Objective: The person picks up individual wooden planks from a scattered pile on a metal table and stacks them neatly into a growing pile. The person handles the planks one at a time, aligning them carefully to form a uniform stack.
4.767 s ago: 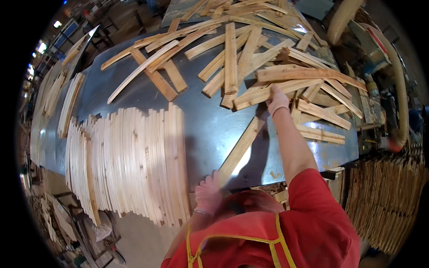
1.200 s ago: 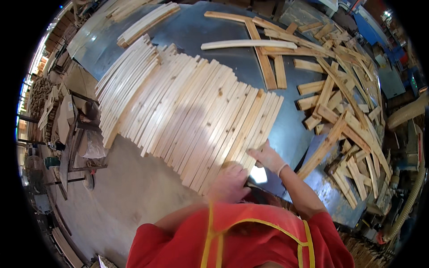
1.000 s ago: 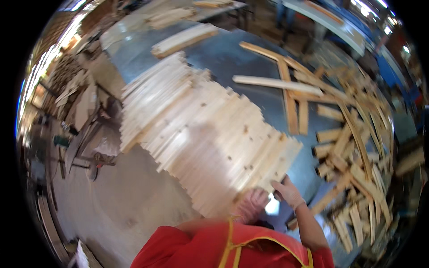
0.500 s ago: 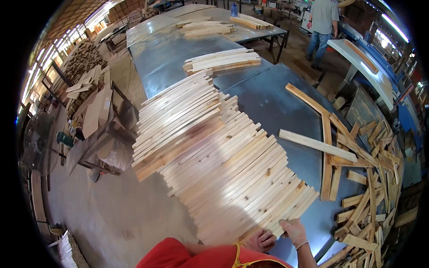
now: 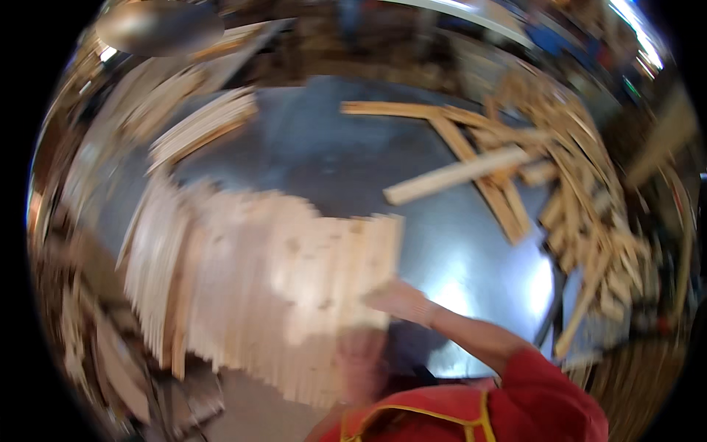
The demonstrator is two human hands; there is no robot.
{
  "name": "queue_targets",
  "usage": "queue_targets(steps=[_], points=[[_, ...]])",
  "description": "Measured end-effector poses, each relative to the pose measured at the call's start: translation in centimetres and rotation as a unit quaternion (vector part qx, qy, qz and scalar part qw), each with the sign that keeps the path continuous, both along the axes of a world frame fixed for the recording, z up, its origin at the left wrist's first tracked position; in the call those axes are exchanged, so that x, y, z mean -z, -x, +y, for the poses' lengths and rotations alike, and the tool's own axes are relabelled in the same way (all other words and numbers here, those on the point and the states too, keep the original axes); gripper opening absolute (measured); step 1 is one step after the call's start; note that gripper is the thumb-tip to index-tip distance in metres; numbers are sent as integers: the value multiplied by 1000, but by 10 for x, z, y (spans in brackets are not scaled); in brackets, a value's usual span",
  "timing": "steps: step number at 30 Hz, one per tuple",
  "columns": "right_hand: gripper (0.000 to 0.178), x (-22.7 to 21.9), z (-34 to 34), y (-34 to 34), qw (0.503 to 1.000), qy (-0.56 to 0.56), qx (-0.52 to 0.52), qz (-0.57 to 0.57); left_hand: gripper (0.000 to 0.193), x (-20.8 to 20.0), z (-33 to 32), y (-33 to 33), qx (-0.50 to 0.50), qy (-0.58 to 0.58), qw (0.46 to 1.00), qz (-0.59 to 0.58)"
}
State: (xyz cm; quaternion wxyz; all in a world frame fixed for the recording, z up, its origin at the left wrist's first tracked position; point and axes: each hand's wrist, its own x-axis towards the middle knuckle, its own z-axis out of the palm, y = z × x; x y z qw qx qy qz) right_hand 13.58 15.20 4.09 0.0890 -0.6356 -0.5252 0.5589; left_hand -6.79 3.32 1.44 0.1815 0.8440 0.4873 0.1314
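Many pale wooden strips (image 5: 250, 272) lie side by side in a broad row on a metal-topped table (image 5: 294, 140). At the row's right end, my right hand (image 5: 398, 299) reaches in over the last strips, its arm coming from the lower right. Nearer to me, my left hand (image 5: 361, 355) is at the near ends of the same strips. Both hands are smeared by motion, so their fingers cannot be made out. A darker, wider board (image 5: 181, 295) lies among the strips toward the left.
A bundle of strips (image 5: 206, 129) lies beyond the row at the far left. One loose pale stick (image 5: 453, 175) rests on the table, partly over longer brown pieces (image 5: 479, 177). A jumbled heap of offcuts (image 5: 578, 199) fills the right side.
The view has swung to the right, and the picture is now blurred. My right hand has shifted from the row's near corner farther along its right edge. My left hand remains near the strips' near ends.
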Motion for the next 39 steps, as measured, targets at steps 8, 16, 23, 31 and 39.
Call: queue_targets(steps=[8, 16, 23, 31, 39], points=[[69, 6, 20, -21, 976, -162, 63, 135, 61, 55, 41, 52, -56, -149, 973, 165], [77, -17, -245, -371, 697, -249, 429, -518, 75, 4, 25, -12, 1, -69, 984, 163], [121, 21, -300, -395, 865, -52, 410, -284, 76, -20, 0, -202, 195, 41, 975, 96], [111, 15, -155, -261, 839, -144, 461, 249, 80, -27, 5, -305, -29, 476, 829, -293], [83, 36, -146, -244, 971, -173, 123, 111, 82, 13, 14, -152, -178, 314, 897, -254]])
